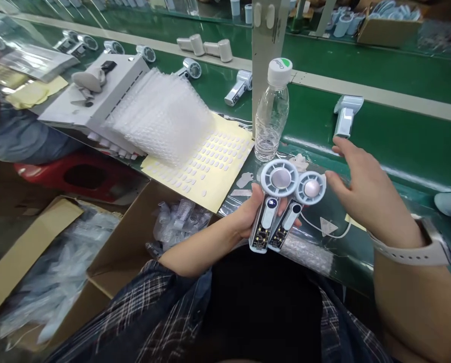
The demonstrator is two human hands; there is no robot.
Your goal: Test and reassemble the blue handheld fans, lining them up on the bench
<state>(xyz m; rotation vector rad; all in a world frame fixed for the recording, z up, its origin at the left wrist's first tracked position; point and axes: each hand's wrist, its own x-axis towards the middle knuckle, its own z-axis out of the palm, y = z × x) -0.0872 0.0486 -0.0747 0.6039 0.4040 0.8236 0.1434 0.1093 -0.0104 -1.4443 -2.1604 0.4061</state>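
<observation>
The left hand point(248, 217) grips two handheld fans point(281, 201) by their handles; the right hand point(365, 186) hovers open beside them. They look light, rigid plastic with exposed circuit boards, so the handle sides seem the safest hold.

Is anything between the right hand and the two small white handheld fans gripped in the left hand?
Nothing visible. The right hand, open, hovers just right of the two small white handheld fans held side by side in the left hand, with only a bare gap between. The clear plastic water bottle stands farther back, clear of that gap.
</observation>
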